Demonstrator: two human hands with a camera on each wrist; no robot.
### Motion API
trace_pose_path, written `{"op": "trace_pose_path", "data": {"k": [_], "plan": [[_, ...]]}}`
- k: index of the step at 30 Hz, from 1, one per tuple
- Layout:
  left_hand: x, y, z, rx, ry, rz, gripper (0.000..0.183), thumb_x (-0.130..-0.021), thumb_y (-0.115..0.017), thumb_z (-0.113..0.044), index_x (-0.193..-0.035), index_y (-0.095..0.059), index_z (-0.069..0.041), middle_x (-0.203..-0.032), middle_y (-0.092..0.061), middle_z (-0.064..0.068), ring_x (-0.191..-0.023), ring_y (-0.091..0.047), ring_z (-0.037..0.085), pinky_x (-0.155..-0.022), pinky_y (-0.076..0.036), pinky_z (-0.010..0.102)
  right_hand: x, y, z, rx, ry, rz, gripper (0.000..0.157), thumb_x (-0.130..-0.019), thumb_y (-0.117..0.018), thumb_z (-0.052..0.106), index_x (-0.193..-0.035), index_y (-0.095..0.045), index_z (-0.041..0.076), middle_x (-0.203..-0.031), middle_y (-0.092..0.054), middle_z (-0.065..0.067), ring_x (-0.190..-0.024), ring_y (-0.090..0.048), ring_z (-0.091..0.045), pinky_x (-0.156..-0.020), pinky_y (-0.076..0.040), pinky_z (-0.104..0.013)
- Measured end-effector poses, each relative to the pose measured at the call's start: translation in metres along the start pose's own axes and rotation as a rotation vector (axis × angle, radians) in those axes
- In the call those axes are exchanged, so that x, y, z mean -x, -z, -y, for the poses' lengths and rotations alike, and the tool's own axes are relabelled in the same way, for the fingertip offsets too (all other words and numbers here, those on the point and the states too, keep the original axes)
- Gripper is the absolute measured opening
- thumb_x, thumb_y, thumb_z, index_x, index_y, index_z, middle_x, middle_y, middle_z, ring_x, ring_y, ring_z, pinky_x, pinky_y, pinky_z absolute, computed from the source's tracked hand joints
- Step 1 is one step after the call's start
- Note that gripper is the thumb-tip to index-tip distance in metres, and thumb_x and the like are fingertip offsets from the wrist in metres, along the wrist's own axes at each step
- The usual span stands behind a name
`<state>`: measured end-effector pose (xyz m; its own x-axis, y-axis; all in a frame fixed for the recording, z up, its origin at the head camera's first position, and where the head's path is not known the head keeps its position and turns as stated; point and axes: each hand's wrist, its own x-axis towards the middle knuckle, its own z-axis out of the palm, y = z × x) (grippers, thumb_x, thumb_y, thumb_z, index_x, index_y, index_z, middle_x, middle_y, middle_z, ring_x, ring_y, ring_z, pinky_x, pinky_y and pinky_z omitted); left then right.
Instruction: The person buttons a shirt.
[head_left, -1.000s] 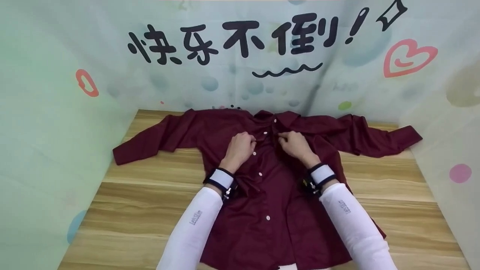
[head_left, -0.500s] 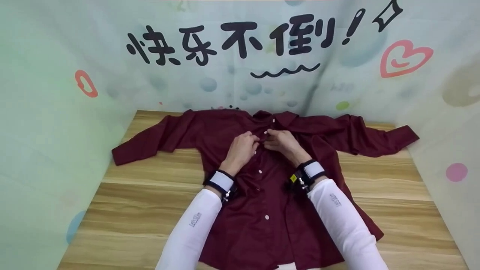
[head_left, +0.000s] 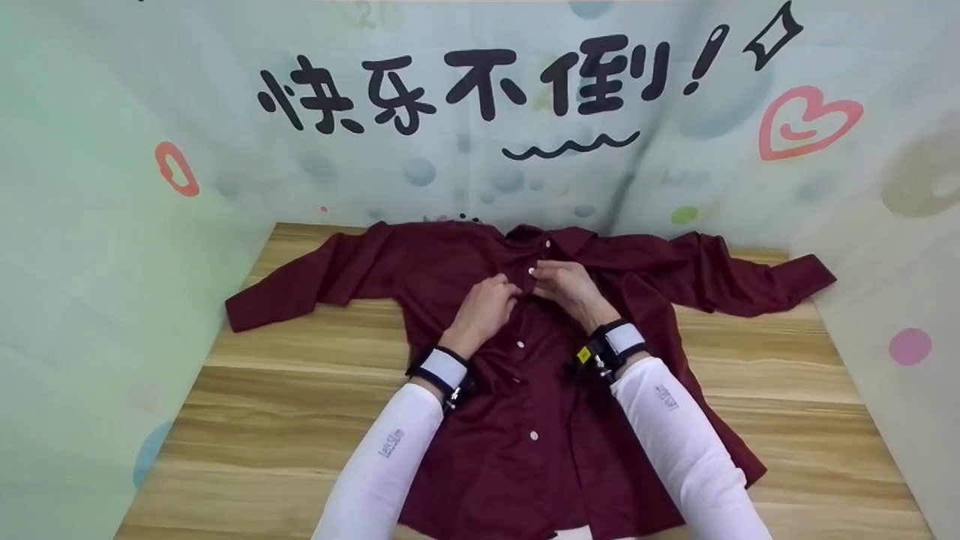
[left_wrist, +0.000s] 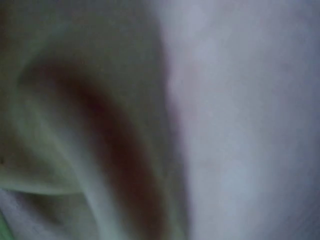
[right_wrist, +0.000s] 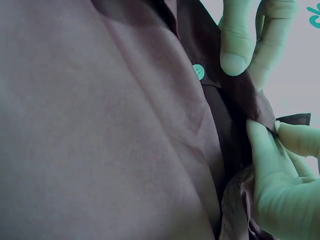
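Note:
A dark red button-up shirt (head_left: 472, 465) lies spread out, collar at the far side and sleeves out to both sides. On its upper front, my left hand (head_left: 486, 306) pinches the cloth near the row of white buttons. Right beside it, my right hand (head_left: 571, 291) grips the placket edge, with a button (head_left: 532, 271) at its fingertips. In the right wrist view, the right hand (right_wrist: 287, 185) pinches the edge between thumb and finger; above it shows the left thumb (right_wrist: 235, 62), close to a button (right_wrist: 198, 71). The left wrist view is too blurred to read.
Under the shirt is a wooden tabletop (head_left: 277, 427). A printed cloth wall (head_left: 420, 176) with black writing stands along the back, and pale walls rise at both sides. Further buttons run down the front, such as one near the hem (head_left: 534, 435).
My right hand has come left with the placket edge, from apart to close beside the left hand. The left hand has shifted slightly right. Both have stayed near there over the last half second.

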<state>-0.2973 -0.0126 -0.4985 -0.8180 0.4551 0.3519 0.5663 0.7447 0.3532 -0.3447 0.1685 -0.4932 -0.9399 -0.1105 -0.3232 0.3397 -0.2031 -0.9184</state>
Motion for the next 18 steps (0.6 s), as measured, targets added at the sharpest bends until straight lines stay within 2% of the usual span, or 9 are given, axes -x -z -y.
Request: {"op": "trace_pose_path", "data": {"k": [4, 7, 14, 18], "plan": [[-0.002, 0.002, 0.000, 0.041, 0.041, 0.027, 0.019, -0.097, -0.067, -0.008, -0.111, -0.077, -0.001, -0.099, -0.068, 0.012, -0.095, -0.068, 0.031, -0.086, -0.055, 0.040, 0.001, 0.001, 0.001, 0.011, 0.003, -0.010, 0.049, -0.097, -0.058, -0.007, -0.144, -0.045, -0.014, -0.093, -0.065, -0.007, -0.076, -0.067, -0.013, -0.072, -0.058, -0.025], [-0.005, 0.004, 0.001, 0.102, 0.109, 0.028, 0.021, -0.099, -0.067, -0.014, -0.113, -0.077, -0.002, -0.103, -0.069, 0.012, -0.097, -0.068, 0.031, -0.088, -0.055, 0.041, 0.001, 0.002, 0.001, -0.013, -0.006, -0.003, 0.050, -0.098, -0.057, -0.007, -0.146, -0.043, -0.014, -0.099, -0.063, -0.008, -0.079, -0.067, -0.014, -0.075, -0.058, -0.026], [-0.018, 0.007, 0.005, 0.226, 0.268, -0.021, 0.028, -0.101, -0.063, -0.019, -0.120, -0.074, 0.000, -0.110, -0.068, 0.015, -0.104, -0.066, 0.033, -0.095, -0.051, 0.041, 0.002, 0.004, 0.003, -0.036, 0.012, 0.012, 0.052, -0.098, -0.058, -0.008, -0.147, -0.042, -0.013, -0.110, -0.061, -0.011, -0.084, -0.065, -0.015, -0.079, -0.058, -0.027], [-0.025, 0.009, 0.009, 0.248, 0.320, 0.010, 0.031, -0.103, -0.059, -0.018, -0.125, -0.071, 0.000, -0.115, -0.066, 0.017, -0.111, -0.064, 0.034, -0.100, -0.049, 0.041, 0.004, 0.004, 0.004, -0.039, 0.011, 0.028, 0.053, -0.099, -0.058, -0.007, -0.148, -0.041, -0.012, -0.113, -0.061, -0.011, -0.086, -0.066, -0.014, -0.080, -0.058, -0.027]]}}
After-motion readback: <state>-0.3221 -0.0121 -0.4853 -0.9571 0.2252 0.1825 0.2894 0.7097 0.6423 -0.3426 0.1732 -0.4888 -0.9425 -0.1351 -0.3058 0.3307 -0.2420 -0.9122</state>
